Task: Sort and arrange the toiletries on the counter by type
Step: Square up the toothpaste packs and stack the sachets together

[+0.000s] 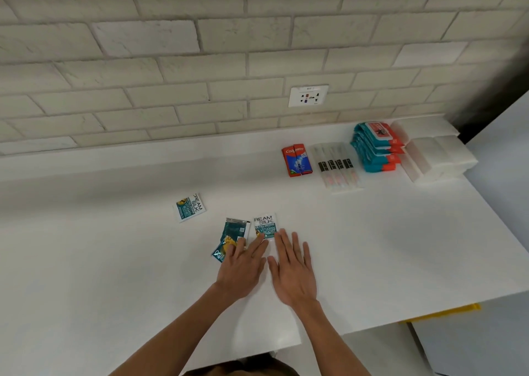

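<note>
One white sachet [265, 224] printed Cream Silk lies face up near the middle of the white desk [114, 261], its text upright to the viewer. Just to its left lies a teal sachet [235, 230], tilted, and below that a second teal sachet [219, 253] peeks out, overlapped by the first. The left hand [243, 267] lies flat with fingers straight and spread; its fingers rest across both teal sachets and reach the lower edge of the white sachet. The right hand [293, 269] is also flat with straight fingers, palm down just beside the left hand, and its fingertips touch the white sachet's lower right corner. Neither hand grips anything. Farther left and well apart from this cluster, a lone sachet [189, 207] of the same brand lies face up, turned sideways. Toward the far right of the desk, sorted groups sit in a row. Red toothpaste boxes [296, 161] marked Colgate come first, then clear toothbrush packs [337, 165] laid side by side just to their right. Next is a stack of teal and red wet wipe packs [375, 146], and beside it white tissue packs [435, 151] stand in rows close to the desk's right end. Behind the desk rises a pale brick wall [143, 46] with a white wall socket [307, 95] above the toothpaste boxes. A yellow strip [446, 312] shows below the desk's near right edge.
</note>
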### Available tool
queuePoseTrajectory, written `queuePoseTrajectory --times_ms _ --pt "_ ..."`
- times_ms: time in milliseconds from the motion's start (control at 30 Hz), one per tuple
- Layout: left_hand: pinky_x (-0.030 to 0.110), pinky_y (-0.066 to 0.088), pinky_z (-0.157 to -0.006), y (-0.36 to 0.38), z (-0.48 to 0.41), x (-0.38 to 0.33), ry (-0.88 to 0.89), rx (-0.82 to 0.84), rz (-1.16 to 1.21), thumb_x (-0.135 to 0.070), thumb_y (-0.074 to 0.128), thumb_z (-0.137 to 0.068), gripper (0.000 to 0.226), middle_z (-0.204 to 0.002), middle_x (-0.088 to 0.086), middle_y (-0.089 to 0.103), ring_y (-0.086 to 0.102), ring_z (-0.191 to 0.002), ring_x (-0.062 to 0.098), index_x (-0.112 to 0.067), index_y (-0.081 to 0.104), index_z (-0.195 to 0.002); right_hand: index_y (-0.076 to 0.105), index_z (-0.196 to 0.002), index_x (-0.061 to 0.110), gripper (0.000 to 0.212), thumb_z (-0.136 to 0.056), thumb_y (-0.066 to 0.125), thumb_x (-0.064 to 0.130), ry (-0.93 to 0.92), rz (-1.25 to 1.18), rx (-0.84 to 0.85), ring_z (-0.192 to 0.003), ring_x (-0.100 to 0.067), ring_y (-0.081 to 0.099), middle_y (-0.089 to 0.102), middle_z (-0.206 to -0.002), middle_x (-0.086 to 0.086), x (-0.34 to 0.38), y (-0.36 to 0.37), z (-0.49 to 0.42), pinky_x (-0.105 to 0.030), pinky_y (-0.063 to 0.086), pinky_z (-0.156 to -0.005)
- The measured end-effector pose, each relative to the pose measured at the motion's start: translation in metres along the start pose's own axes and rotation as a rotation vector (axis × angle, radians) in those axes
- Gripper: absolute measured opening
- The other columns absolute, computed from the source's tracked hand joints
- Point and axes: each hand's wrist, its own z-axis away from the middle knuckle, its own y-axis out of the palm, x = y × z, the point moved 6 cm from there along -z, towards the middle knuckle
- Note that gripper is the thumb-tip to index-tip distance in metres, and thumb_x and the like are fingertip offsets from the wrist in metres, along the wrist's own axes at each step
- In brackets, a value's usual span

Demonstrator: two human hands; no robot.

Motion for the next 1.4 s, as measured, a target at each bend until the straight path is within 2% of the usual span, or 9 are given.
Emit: queuePoseTrajectory --times_ms 133,367,500,600,733,1033,1200,1400 --pt "0.051 0.045 -0.090 -0.011 -0.041 0.007 -0.065 0.021 -0.021 -0.045 0.046 -0.102 0.051 -0.158 0.001 0.046 0.053 -0.122 0.038 -0.020 0.049 -0.148 -0.003 -0.172 0.027 0.067 -0.114 0.018 0.054 0.044 0.001 0.000 -0.165 -0.018 -0.015 -0.010 -0.179 0.009 -0.022 -0.007 -0.025 -0.051 0.005 -0.134" --pt "0.049 0.043 -0.091 -0.032 -0.109 0.025 -0.088 0.025 -0.027 -0.044 0.044 -0.104 0.052 -0.161 0.000 0.041 0.047 -0.124 0.036 -0.020 0.045 -0.149 -0.003 -0.171 0.033 0.066 -0.113 0.016 0.057 0.048 -0.007 0.001 -0.164 -0.023 -0.019 -0.013 -0.179 0.009 -0.037 -0.020 -0.056 -0.053 0.001 -0.134" --pt "0.050 0.042 -0.104 -0.041 -0.141 0.030 -0.055 -0.037 0.039 -0.038 0.045 -0.105 0.052 -0.165 0.005 0.032 0.039 -0.138 0.035 -0.018 0.040 -0.153 -0.004 -0.171 0.034 0.065 -0.113 0.015 0.057 0.064 -0.017 -0.008 -0.164 -0.023 -0.021 -0.014 -0.178 0.010 -0.039 -0.021 -0.067 -0.054 0.001 -0.134" --pt "0.047 0.039 -0.116 -0.045 -0.157 0.024 -0.020 -0.107 0.146 -0.033 0.048 -0.105 0.054 -0.164 0.010 0.033 0.035 -0.146 0.034 -0.014 0.036 -0.155 -0.001 -0.171 0.036 0.064 -0.113 0.014 0.057 0.089 -0.032 -0.030 -0.164 -0.024 -0.019 -0.012 -0.179 0.009 -0.042 -0.021 -0.074 -0.055 0.003 -0.134" --pt "0.043 0.027 -0.125 -0.023 -0.174 0.019 0.017 -0.080 0.207 -0.040 0.037 -0.109 0.059 -0.168 0.012 0.023 0.024 -0.155 0.030 -0.013 0.026 -0.160 -0.001 -0.171 0.037 0.063 -0.113 0.013 0.057 0.108 -0.026 -0.039 -0.164 -0.024 -0.018 -0.011 -0.179 0.008 -0.041 -0.018 -0.079 -0.056 0.003 -0.134" --pt "0.046 0.021 -0.127 -0.024 -0.226 0.044 -0.015 -0.076 0.225 -0.041 0.032 -0.109 0.060 -0.170 0.010 0.017 0.014 -0.158 0.031 -0.015 0.022 -0.162 0.011 -0.171 0.036 0.063 -0.112 0.023 0.055 0.111 -0.036 -0.097 -0.166 -0.025 -0.009 0.000 -0.180 0.006 -0.041 -0.023 -0.079 -0.055 0.009 -0.134" --pt "0.047 0.025 -0.126 -0.029 -0.250 0.057 -0.018 -0.077 0.247 -0.038 0.037 -0.109 0.053 -0.169 0.013 0.018 0.016 -0.157 0.033 -0.018 0.030 -0.158 0.017 -0.170 0.036 0.062 -0.112 0.025 0.054 0.120 -0.045 -0.110 -0.166 -0.025 -0.007 0.004 -0.180 0.007 -0.041 -0.025 -0.078 -0.055 0.013 -0.133" --pt "0.049 0.026 -0.125 -0.031 -0.263 0.066 -0.057 -0.062 0.261 -0.040 0.035 -0.109 0.048 -0.169 0.011 0.019 0.014 -0.157 0.035 -0.024 0.035 -0.154 0.016 -0.170 0.037 0.062 -0.112 0.024 0.055 0.125 -0.052 -0.100 -0.166 -0.025 -0.007 0.003 -0.180 0.007 -0.040 -0.025 -0.079 -0.055 0.013 -0.133"
